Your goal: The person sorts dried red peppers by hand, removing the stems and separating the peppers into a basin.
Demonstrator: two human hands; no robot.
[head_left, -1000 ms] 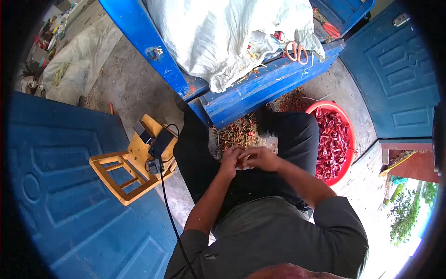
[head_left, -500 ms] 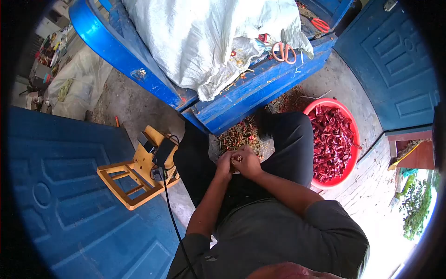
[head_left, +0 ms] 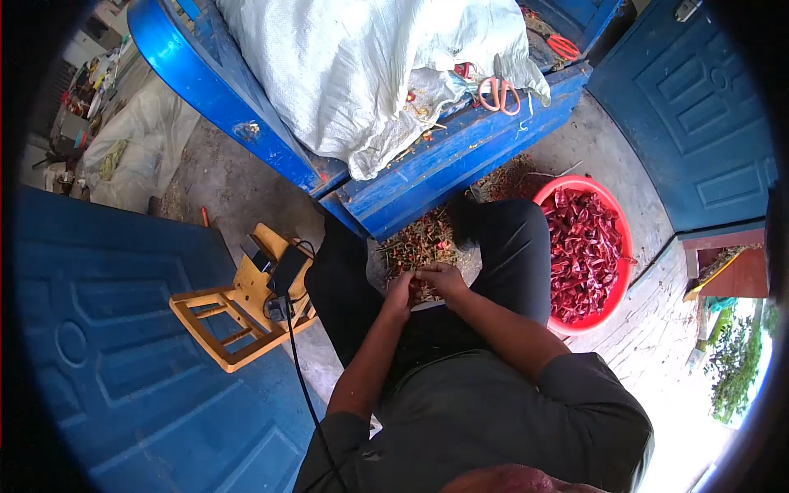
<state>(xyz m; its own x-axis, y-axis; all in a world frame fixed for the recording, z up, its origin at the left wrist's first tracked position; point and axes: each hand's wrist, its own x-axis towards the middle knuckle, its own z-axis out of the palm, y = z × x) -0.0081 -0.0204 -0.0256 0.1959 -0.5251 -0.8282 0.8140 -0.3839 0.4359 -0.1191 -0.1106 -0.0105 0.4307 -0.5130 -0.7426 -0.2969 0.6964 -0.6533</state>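
Between my knees, my left hand (head_left: 399,292) and my right hand (head_left: 445,280) meet at the fingertips. Both have their fingers closed in a pinch, and whatever they grip is too small to name. Just beyond and beneath them lies a heap of chili stems and scraps (head_left: 415,242) with some red bits in it. To the right of my knee stands a red basin (head_left: 626,246) filled with dried red chilies (head_left: 582,259), apart from both hands.
A white woven sack (head_left: 329,74) lies on a blue metal cart (head_left: 460,160) ahead. Pink-handled scissors (head_left: 499,96) and red-handled scissors (head_left: 563,47) rest there. On the left are a small wooden chair (head_left: 238,316) with a black cable (head_left: 302,378) and a blue door (head_left: 123,312).
My hands have shifted slightly forward over the scraps, and the fingers have moved from folded together to a more extended pinch. A pale bit seen at my right fingers no longer shows.
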